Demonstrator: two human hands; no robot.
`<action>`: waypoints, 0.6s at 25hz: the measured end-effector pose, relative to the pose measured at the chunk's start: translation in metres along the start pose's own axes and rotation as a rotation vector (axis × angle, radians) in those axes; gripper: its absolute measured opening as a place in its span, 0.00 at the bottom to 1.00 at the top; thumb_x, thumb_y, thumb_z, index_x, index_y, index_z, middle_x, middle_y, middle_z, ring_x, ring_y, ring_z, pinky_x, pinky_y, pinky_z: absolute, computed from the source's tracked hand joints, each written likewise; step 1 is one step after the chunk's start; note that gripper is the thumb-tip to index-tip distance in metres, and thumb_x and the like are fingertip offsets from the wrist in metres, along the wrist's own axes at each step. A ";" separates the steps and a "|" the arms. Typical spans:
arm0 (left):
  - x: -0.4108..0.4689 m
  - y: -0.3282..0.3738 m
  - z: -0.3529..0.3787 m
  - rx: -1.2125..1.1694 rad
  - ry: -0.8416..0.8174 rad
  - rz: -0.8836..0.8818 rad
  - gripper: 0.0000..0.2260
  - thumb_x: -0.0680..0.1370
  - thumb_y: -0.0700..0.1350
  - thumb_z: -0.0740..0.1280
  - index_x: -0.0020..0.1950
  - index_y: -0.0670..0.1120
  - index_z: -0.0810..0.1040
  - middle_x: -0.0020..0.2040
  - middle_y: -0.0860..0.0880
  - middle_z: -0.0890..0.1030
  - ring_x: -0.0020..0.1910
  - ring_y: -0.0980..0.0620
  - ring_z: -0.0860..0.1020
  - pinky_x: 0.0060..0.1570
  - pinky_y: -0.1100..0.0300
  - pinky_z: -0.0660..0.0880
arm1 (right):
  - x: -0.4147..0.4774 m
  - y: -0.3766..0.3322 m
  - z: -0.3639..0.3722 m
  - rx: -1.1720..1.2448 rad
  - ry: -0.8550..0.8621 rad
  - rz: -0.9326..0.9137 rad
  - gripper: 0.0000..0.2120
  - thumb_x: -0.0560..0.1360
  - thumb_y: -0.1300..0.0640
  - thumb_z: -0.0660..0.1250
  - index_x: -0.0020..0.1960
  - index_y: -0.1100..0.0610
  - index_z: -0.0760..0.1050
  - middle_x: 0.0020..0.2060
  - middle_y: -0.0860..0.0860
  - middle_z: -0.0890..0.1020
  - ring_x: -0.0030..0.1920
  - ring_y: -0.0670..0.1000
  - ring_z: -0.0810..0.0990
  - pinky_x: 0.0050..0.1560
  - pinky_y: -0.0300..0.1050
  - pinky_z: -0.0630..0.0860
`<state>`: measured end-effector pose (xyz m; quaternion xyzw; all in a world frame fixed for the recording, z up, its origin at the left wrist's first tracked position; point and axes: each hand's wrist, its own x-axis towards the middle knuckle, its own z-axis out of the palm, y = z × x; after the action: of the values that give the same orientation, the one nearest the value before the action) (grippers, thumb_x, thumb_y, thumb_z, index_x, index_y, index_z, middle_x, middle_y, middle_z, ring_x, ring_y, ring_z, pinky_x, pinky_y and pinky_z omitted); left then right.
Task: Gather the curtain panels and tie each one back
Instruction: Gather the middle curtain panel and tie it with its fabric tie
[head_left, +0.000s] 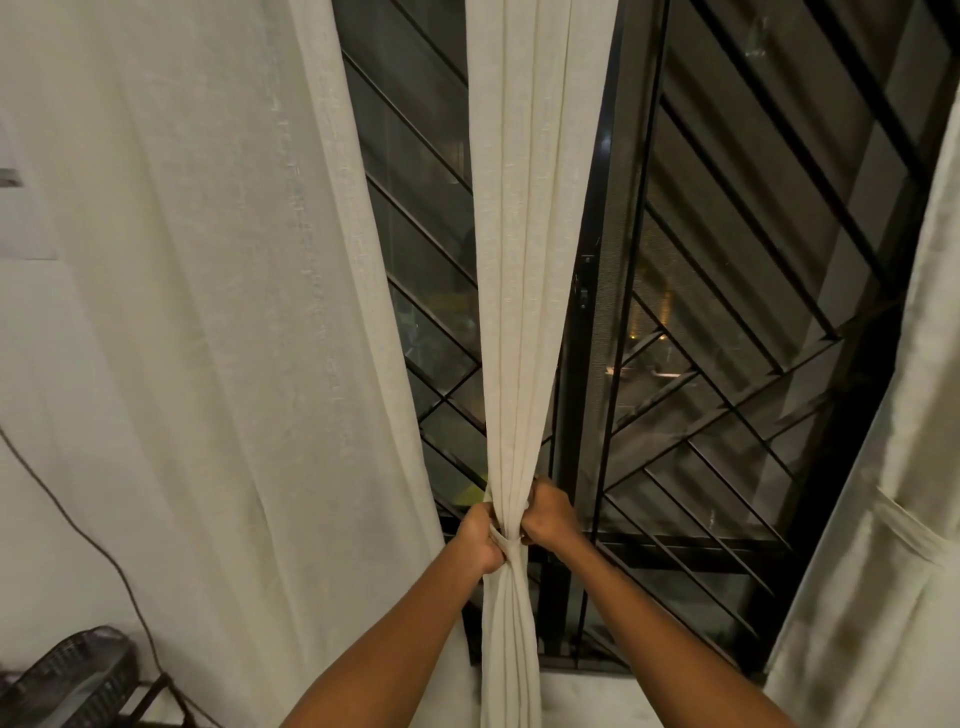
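Right panel (883, 519), frame's right edge: tied. Centre panel (519, 312) gathered; left hand (480, 535) and right hand (548, 517) pinching tie band (505, 540) around it. Left panel (234, 312) loose.

Middle curtain panel (524, 260): cream, gathered into a narrow bundle before the black window grille (753, 260). Tie band (505, 543): wrapped round the bundle, gripped by left hand (480, 540) and right hand (549, 519). Left curtain panel (208, 312): loose. Right curtain panel (883, 597): banded.
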<state>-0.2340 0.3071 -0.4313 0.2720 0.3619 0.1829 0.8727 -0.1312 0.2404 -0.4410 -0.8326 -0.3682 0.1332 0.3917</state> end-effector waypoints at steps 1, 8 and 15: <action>0.001 0.001 0.000 0.005 0.005 0.019 0.16 0.84 0.44 0.57 0.57 0.37 0.82 0.37 0.37 0.85 0.44 0.39 0.80 0.25 0.53 0.79 | -0.001 -0.001 -0.001 0.001 -0.010 0.000 0.18 0.73 0.49 0.75 0.57 0.57 0.77 0.49 0.53 0.84 0.45 0.51 0.84 0.38 0.51 0.85; 0.002 0.005 -0.001 0.256 0.066 0.151 0.19 0.84 0.52 0.58 0.52 0.41 0.84 0.42 0.41 0.86 0.43 0.44 0.82 0.34 0.55 0.79 | 0.001 0.003 -0.001 0.084 -0.006 0.035 0.15 0.74 0.49 0.73 0.58 0.51 0.76 0.48 0.50 0.83 0.44 0.51 0.85 0.34 0.49 0.85; 0.027 0.007 -0.017 0.562 0.096 0.190 0.12 0.85 0.49 0.61 0.57 0.44 0.80 0.50 0.43 0.82 0.48 0.46 0.80 0.43 0.54 0.79 | 0.018 0.011 -0.008 0.597 -0.042 0.432 0.08 0.76 0.62 0.70 0.52 0.66 0.75 0.51 0.64 0.83 0.47 0.59 0.85 0.41 0.55 0.85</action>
<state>-0.2289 0.3320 -0.4517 0.5266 0.4122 0.1689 0.7241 -0.1090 0.2445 -0.4429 -0.7373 -0.1371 0.3313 0.5726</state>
